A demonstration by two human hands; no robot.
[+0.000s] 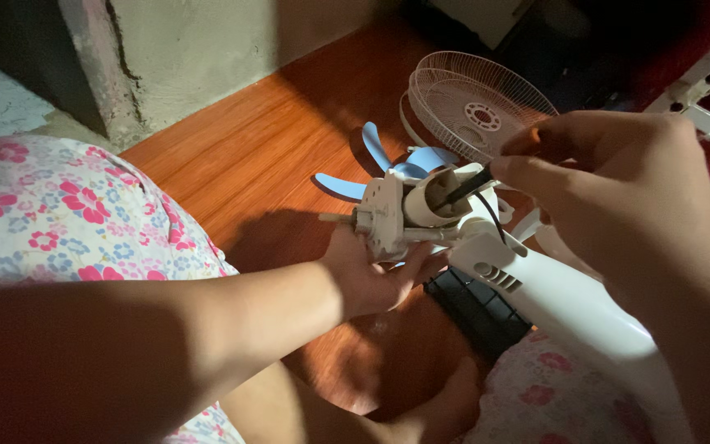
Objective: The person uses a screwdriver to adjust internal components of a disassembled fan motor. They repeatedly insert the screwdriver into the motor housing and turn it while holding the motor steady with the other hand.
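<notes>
My left hand [375, 275] cups the underside of a white fan motor unit [404, 215] whose shaft sticks out to the left. My right hand [618, 201] grips a screwdriver with an orange handle [536, 136]; its dark shank [466, 189] runs into the top of the motor housing. The fan's white neck and stand [552, 296] slopes down to the right across my lap.
A light blue fan blade [380, 160] lies on the brown wood-pattern floor [289, 148] behind the motor. A white wire fan guard [474, 103] lies further back. A black grille piece [478, 308] sits under the stand. A rough concrete wall [191, 49] rises at the back left.
</notes>
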